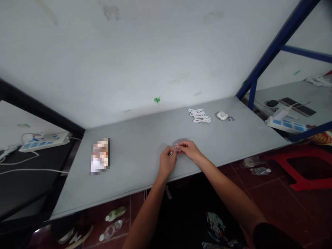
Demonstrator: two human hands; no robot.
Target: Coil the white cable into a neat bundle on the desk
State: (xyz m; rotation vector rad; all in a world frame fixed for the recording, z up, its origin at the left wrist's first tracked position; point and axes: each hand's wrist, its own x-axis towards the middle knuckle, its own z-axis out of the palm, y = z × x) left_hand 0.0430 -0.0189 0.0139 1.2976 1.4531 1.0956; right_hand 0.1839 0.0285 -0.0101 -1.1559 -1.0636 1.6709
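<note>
Near the front edge of the grey table, my left hand [168,160] and my right hand [188,149] meet with fingertips pinched together. Both are closed on what looks like a short white cable [170,154], of which a pale end shows at my left fingers. Another whitish bit of it pokes out between the fingertips of my right hand. Most of it is covered by the fingers, so its full shape cannot be made out. Beyond the hands, to the right, lie several folded bundles of white cable [199,116].
A white earphone case [222,116] with a dark charm lies at the table's right rear. At the left is a pixelated item [100,156]. Blue metal posts [259,69] and a power strip [287,125] stand at the right. Bottles [111,230] and a red stool [306,166] are below.
</note>
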